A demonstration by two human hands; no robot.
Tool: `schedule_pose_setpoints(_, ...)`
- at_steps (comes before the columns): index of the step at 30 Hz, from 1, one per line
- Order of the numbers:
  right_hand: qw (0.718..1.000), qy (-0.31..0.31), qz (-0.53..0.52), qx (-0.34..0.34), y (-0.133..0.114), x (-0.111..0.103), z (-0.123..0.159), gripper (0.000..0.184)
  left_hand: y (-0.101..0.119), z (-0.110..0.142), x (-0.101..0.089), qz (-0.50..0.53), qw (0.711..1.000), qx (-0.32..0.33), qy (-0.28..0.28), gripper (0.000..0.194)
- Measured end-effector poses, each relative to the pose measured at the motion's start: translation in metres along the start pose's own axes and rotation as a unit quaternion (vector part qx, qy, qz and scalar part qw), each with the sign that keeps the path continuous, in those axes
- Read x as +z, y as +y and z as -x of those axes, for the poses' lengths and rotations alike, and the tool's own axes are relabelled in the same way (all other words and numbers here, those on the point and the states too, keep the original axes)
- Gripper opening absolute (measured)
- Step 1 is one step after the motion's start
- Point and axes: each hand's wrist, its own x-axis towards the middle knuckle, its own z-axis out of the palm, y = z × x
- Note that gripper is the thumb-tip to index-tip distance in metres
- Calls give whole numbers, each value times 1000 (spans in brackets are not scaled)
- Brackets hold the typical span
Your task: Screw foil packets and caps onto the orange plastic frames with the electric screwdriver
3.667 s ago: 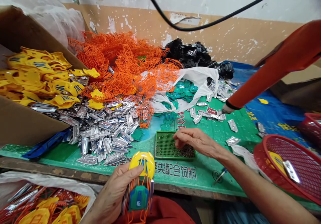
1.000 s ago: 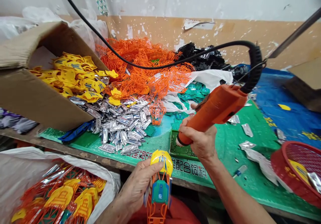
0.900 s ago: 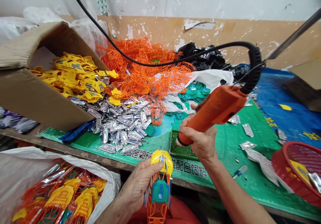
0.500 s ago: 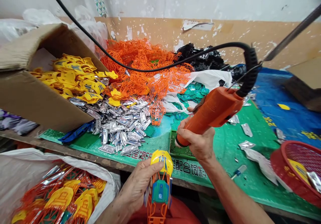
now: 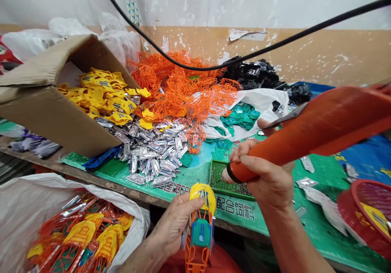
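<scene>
My left hand (image 5: 175, 224) grips a toy vehicle body (image 5: 200, 232) with an orange plastic frame, a yellow front piece and a teal top plate. The thumb lies over the yellow piece. My right hand (image 5: 269, 179) is wrapped round an orange electric screwdriver (image 5: 293, 142), whose black-ringed nose points down to the left. Just beyond that nose is a green plastic basket (image 5: 215, 175) with small dark screws (image 5: 244, 188) at its right side. Apart from the toy body, the screwdriver is held up above the table's front edge.
A tipped cardboard box (image 5: 70, 118) spills yellow parts (image 5: 106, 93) beside silvery pieces (image 5: 155, 155). Behind lie orange frames (image 5: 177, 81), black parts (image 5: 253, 75) and teal plates (image 5: 241, 116). A white sack (image 5: 139, 216) stands front left, a red basket (image 5: 351, 212) at right. A black cable (image 5: 195, 67) hangs across.
My right hand has moved rightward and nearer the camera with the screwdriver, now tilted closer to level. The cable has swung along. My left hand still holds the toy body; the view has shifted slightly.
</scene>
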Motion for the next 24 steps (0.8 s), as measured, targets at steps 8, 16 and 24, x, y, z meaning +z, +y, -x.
schedule_pose_setpoints(8,999,-43,-2,-10,-6,15,25,61,-7,-1,1,20,999,30,-28,26)
schedule_pose_setpoints(16,998,-51,33,-5,-1,19,31,64,-4,2,4,35,998,45,-29,27)
schedule_pose_setpoints(24,997,-51,56,-5,6,20,34,46,-5,2,5,44,997,47,-34,28)
